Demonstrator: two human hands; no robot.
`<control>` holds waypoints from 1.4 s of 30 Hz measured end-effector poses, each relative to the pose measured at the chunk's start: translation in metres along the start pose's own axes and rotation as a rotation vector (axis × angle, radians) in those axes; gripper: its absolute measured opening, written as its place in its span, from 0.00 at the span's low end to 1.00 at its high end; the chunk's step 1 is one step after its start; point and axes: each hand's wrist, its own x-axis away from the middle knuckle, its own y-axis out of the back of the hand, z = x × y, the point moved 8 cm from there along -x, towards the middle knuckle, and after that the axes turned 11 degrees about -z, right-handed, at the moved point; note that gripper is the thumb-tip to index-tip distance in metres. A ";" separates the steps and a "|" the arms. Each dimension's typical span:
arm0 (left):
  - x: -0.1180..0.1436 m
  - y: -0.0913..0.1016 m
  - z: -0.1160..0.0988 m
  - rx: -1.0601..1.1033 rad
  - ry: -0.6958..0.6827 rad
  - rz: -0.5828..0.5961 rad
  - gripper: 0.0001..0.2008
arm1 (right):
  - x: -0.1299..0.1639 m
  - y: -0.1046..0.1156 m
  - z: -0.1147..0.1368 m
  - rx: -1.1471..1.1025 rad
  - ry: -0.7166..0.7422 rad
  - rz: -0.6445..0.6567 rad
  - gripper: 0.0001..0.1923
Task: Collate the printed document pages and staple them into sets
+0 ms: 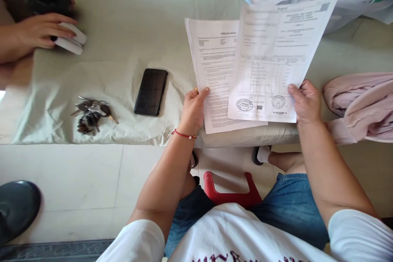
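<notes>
- Form (270, 45) on white paper, its top leaning toward 1 o'clock: heading lines at its 1 o'clock, a table of entries across the middle, and two dark ink stamps along the foot, an oval one near 7 o'clock and a rounder one near 5.
- "OVERLEAF NOTES" sheet (215, 69), full of small print, its 3 o'clock side covered by the form; how many pages lie together cannot be told.
- Right hand (308, 100): fingers grasping the form at its 4 o'clock edge, thumb on the face; the form spreads from their 8 to 12 o'clock.
- Left hand (194, 105): fingers pinching the notes sheet at its 8 o'clock edge; the sheet reaches from their 12 to 5 o'clock.
- Both papers are over the near side of the cloth-covered desk (123, 41), with a black smartphone (150, 92) toward 9 o'clock of the left hand.
</notes>
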 end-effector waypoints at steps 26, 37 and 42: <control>0.013 -0.006 0.004 0.069 0.156 0.103 0.20 | 0.024 -0.045 0.016 0.134 -0.112 0.192 0.17; 0.015 -0.005 0.003 0.042 0.161 0.073 0.18 | 0.022 -0.036 0.005 0.143 -0.188 0.069 0.14; 0.011 -0.010 -0.005 0.051 0.130 0.098 0.19 | 0.003 -0.017 0.012 0.103 -0.118 -0.054 0.11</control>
